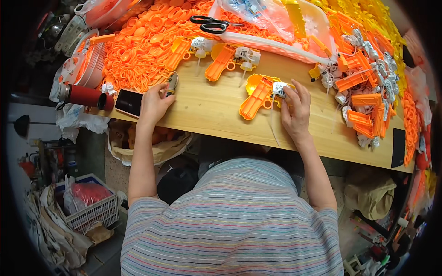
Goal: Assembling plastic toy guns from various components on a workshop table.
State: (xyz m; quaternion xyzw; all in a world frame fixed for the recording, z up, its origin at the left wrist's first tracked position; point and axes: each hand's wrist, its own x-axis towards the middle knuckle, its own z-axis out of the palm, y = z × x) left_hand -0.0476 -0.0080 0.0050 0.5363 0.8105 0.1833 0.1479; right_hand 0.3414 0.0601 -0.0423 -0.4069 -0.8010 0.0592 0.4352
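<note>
My left hand [155, 103] rests at the table's near left and closes around a small grey-green hand tool [172, 84], its exact kind unclear. Further right, my right hand [296, 110] has its thumb and fingers on the white mechanism [279, 89] of an orange and yellow toy gun [255, 99] lying on the table. A thin pale tube hangs from that mechanism toward the table's edge. Behind it lie two similar toy guns, one in the middle [221, 62] and one to its left [178, 54], each with a white mechanism.
Loose orange parts [138, 46] are heaped at the back left, by a phone [129, 102] and a red flask [87, 96]. Black scissors [214, 25] lie against a white bin [276, 46]. Orange and white assemblies [368, 96] pile up right, before yellow parts [373, 18].
</note>
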